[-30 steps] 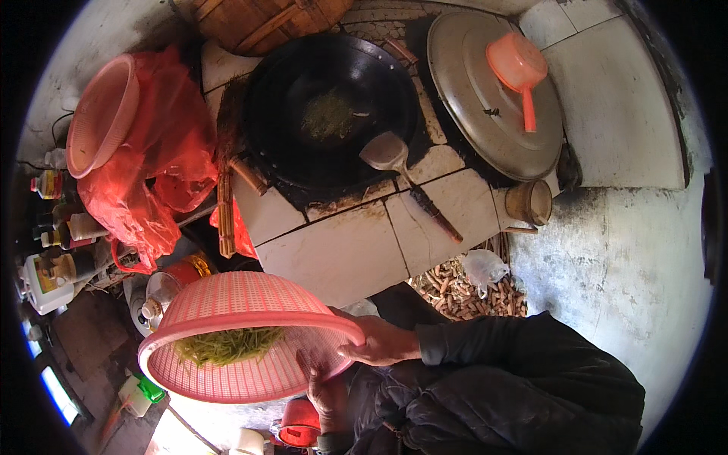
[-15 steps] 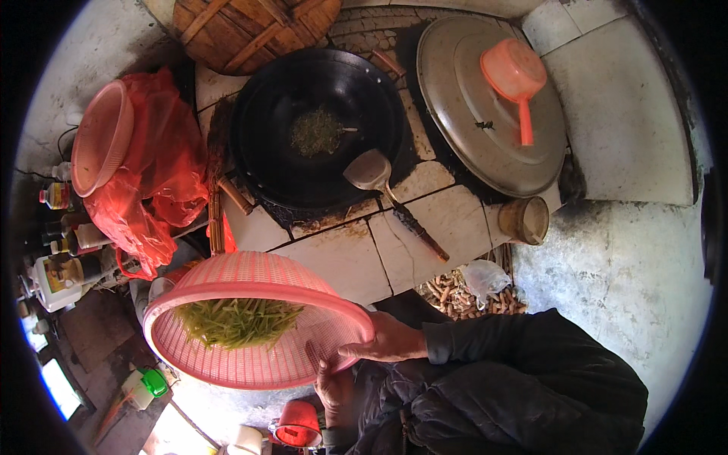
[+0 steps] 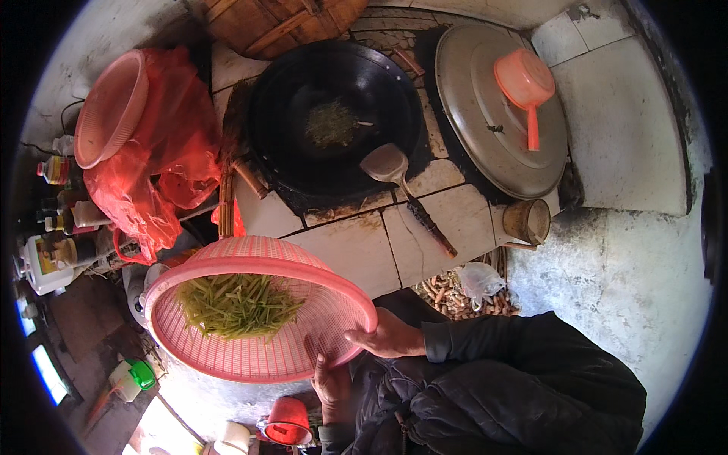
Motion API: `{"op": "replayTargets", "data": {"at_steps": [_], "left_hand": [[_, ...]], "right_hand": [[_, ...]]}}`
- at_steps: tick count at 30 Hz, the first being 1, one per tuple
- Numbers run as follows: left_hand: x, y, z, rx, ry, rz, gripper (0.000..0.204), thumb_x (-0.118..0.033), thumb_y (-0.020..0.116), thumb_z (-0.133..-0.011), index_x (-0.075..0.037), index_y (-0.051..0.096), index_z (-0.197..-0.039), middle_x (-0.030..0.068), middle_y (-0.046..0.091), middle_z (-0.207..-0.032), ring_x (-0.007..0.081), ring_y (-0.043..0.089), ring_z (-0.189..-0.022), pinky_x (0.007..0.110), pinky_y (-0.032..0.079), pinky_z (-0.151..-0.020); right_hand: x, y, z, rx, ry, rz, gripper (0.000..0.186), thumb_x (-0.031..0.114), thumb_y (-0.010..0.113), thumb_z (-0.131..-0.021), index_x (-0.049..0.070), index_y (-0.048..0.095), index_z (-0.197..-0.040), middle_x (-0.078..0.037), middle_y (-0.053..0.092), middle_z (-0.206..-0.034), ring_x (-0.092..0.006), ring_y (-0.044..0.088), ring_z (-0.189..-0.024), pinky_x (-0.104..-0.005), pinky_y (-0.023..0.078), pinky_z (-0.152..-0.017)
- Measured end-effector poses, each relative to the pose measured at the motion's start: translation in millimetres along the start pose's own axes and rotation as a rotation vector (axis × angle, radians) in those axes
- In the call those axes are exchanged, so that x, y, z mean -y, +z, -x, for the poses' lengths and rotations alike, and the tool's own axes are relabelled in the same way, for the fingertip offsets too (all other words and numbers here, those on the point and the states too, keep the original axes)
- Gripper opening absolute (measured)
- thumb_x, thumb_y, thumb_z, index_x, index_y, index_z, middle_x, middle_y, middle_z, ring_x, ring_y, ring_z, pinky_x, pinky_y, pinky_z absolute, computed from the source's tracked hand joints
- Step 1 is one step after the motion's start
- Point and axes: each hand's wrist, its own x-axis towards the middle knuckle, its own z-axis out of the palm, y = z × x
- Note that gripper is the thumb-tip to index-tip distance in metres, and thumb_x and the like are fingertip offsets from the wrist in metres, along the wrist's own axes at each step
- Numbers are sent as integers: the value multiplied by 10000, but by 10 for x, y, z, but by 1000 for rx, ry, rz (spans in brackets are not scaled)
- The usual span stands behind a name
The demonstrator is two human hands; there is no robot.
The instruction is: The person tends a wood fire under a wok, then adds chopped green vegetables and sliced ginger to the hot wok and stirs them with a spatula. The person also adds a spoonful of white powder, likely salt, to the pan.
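Note:
A pink plastic basket (image 3: 250,371) is tilted with its mouth toward me, in front of the tiled stove. Cut green strips of vegetable (image 3: 239,305) lie bunched in its left part. My right hand (image 3: 390,334) is closed round the basket's right rim, thumb lying over the edge. Below it, my left hand (image 3: 331,384) grips the lower right rim; some of its fingers are hidden behind the basket. Beyond the basket sits a black wok (image 3: 277,114), with a small patch of chopped green bits (image 3: 332,125) at its bottom.
A spatula (image 3: 409,201) rests across the wok's right edge onto the tiles. Further right, a large metal lid (image 3: 478,114) bears a pink dipper (image 3: 525,80). Red plastic bags (image 3: 174,129) and another pink basket (image 3: 114,110) are at the left, near several bottles. A red bucket (image 3: 287,421) stands below.
The view has shifted slightly, so the stove and wok appear further right. The basket is turned a little more toward me, showing more of the green strips. Both hands keep their hold.

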Motion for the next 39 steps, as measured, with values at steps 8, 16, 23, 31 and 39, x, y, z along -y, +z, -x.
{"op": "replayTargets", "data": {"at_steps": [8,16,23,31,39], "left_hand": [[-80,-34,-1,7,-14,-24,889,-366,767,-984,-45,309,-1676,162,431,-1673,351,426,-1527,550,285,-1307],[-82,-46,53,34,-3,-54,868,-378,753,-992,-9,330,-1654,169,446,-1660,356,434,-1519,557,278,-1306],[-54,-110,70,56,-16,-67,827,-396,706,-1014,-61,335,-1672,153,458,-1655,342,427,-1523,532,254,-1313],[3,-106,102,74,30,-101,918,-436,753,-973,-60,305,-1682,151,429,-1673,340,402,-1535,538,254,-1306],[-40,-171,110,298,7,-335,1068,-548,862,-866,-40,347,-1652,178,538,-1577,357,649,-1269,466,569,-988]], "right_hand": [[38,87,-4,-8,0,-88,274,147,684,-1028,-50,636,-1212,-127,711,-935,-200,665,-872,-414,558,-798],[47,110,21,23,22,-82,311,140,670,-1038,-38,604,-1284,-109,700,-968,-187,654,-899,-403,554,-830],[150,88,52,54,40,-57,320,143,674,-1031,-39,603,-1286,-103,697,-969,-183,652,-897,-394,553,-827],[180,56,66,17,79,-72,273,141,680,-1024,-38,624,-1223,-62,676,-927,-153,628,-874,-372,545,-801],[590,-456,-17,-201,110,-147,161,141,680,-1010,-18,684,-1036,17,656,-911,-87,579,-808,-316,503,-721]]}}
